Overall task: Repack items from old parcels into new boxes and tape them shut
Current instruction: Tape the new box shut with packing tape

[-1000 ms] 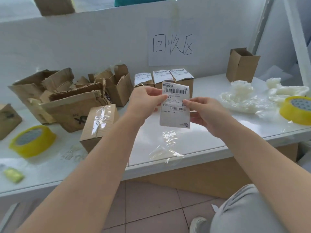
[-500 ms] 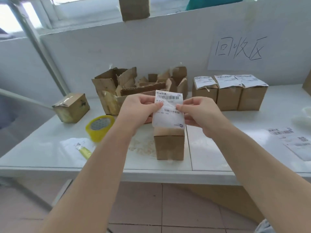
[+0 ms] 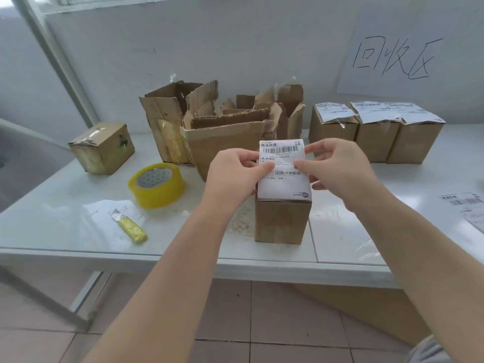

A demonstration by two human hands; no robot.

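A white shipping label (image 3: 284, 179) with barcodes lies over the top of a small sealed brown box (image 3: 281, 221) standing near the table's front edge. My left hand (image 3: 235, 170) pinches the label's left edge between thumb and fingers. My right hand (image 3: 332, 163) pinches its right edge and upper corner. The box top under the label is hidden. Three labelled brown boxes (image 3: 374, 132) stand in a row at the back right.
A pile of torn old cartons (image 3: 220, 127) sits behind the box. A yellow tape roll (image 3: 156, 184), a yellow box cutter (image 3: 129, 226) and a taped old parcel (image 3: 102, 146) lie to the left. Loose labels (image 3: 468, 205) lie at the right edge of the white table (image 3: 65, 226).
Both hands have carried the label leftward along the table and lowered it onto the top of the small box. The view has swung left with them.
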